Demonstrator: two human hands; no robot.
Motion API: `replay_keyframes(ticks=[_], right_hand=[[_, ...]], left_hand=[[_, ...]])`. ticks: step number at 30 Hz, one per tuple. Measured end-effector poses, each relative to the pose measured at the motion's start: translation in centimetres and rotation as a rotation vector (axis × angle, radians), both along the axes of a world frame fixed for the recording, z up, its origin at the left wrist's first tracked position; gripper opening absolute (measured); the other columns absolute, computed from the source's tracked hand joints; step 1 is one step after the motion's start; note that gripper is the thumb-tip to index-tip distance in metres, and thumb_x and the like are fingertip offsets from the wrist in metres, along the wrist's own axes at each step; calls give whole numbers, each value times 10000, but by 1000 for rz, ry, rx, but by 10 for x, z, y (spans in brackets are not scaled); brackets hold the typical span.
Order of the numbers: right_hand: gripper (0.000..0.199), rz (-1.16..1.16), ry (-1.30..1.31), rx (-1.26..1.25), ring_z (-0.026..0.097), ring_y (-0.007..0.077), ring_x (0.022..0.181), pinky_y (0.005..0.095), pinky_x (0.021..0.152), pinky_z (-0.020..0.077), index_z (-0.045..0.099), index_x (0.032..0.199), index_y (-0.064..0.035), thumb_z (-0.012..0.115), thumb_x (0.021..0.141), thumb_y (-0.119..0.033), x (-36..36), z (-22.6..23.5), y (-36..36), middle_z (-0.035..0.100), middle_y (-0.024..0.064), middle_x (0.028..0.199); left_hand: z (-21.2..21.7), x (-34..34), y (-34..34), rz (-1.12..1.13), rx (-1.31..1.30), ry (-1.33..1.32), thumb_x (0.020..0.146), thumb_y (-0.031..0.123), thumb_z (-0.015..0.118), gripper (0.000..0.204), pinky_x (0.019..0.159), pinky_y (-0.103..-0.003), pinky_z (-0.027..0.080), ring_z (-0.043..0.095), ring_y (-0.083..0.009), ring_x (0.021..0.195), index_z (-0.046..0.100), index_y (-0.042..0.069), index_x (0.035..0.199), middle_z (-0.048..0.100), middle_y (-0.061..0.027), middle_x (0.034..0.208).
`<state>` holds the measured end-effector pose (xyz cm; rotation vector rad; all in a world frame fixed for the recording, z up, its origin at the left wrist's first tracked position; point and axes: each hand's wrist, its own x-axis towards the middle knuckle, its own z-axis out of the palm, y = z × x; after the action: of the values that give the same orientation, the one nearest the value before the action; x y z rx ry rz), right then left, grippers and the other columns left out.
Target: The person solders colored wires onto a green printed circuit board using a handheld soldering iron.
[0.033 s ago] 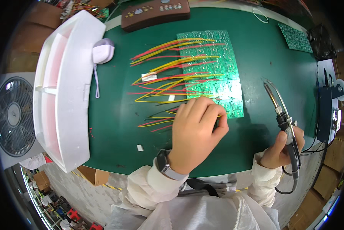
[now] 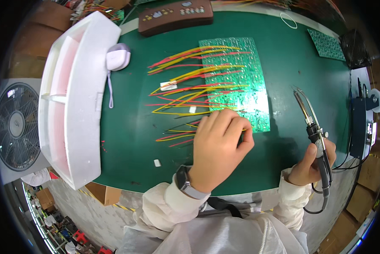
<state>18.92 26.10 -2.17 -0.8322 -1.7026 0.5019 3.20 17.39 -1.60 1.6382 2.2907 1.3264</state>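
Fig.: head view, bench w/ green mat. I see the left hand resting knuckles-up at the near-left corner of the green circuit board, fingers curled close together over the ends of the red & yellow wires; thumb and forefinger are pinched narrow, but whether they grip a wire I cannot tell, since the hand hides the spot. A wristwatch sits on that wrist, above a white sleeve.

The right hand is closed round the handle of a soldering iron, held well apart from the board, to its right; the tip points up & away from me, clear of the mat. Its cable loops down past the wrist.

The wires fan out leftward from the board, lying flat on the mat. Left of them: a pale mouse-shaped device w/ cord, touching a white foam tray. Far edge: a brown panel. A fan stands beyond the tray, off the bench. A small white scrap lies near the mat's front edge.
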Motion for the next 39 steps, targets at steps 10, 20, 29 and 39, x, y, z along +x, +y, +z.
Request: replay_keyframes(ticks=[10,20,29,39], right_hand=[[236,-79,178,-168,484,97,731,189,656,381,437,962,1,559,791,-104,-5,-5,0,527,92,867],[187,-53,218,-176,359,23,533,153,462,263,449,938,-26,512,830,-163,1,-19,9,524,23,762],[261,22,153,-409,378,52,553,174,496,298,441,952,-28,548,805,-215,-4,0,3,472,21,723],[186,-84,260,-251,367,64,527,189,474,304,442,920,-23,486,829,-179,-15,5,17,423,12,627]], left_hand=[[7,13,-26,31,-21,12,575,10,607,174,573,-301,356,479,-202,667,496,78,691,463,-34,705],[62,-6,-61,-49,-125,134,668,133,618,301,765,-365,353,448,-264,928,499,64,935,455,-93,1030],[124,-289,-73,525,-22,438,766,102,470,132,669,-393,419,536,-329,752,532,-2,820,560,-189,792],[56,-334,-63,586,-561,292,684,168,523,158,726,-420,422,556,-341,779,610,50,744,583,-192,798]])
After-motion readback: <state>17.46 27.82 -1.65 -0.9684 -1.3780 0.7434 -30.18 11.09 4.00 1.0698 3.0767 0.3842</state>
